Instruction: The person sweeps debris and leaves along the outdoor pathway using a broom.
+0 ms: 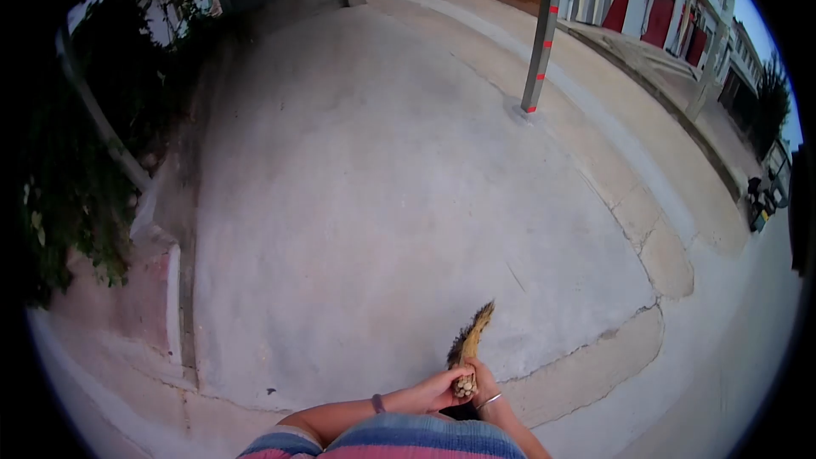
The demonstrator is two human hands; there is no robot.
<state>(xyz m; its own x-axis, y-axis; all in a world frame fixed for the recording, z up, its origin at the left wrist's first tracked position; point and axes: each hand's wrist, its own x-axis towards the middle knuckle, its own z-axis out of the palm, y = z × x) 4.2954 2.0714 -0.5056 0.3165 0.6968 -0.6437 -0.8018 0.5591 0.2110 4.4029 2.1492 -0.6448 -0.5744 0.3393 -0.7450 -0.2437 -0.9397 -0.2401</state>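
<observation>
Close to my body at the bottom of the head view I hold a short straw hand broom [473, 337]. It is a bundle of yellowish stalks with a dark, ragged fringe along its left side. Its far tip points up and slightly right, and round, pale cut stalk ends face me. My left hand [444, 386] is closed around the left side of the bundle near those ends. My right hand [484, 380] wraps the right side, touching or nearly touching the left. Part of the bundle is hidden behind the fingers.
Grey concrete pavement [357, 187] spreads ahead, with a cracked edge [595, 340] at right. A metal post [541, 42] with red bands stands front right. Leafy plants [93, 136] and a low kerb [185, 306] line the left. A parked vehicle [765, 200] is far right.
</observation>
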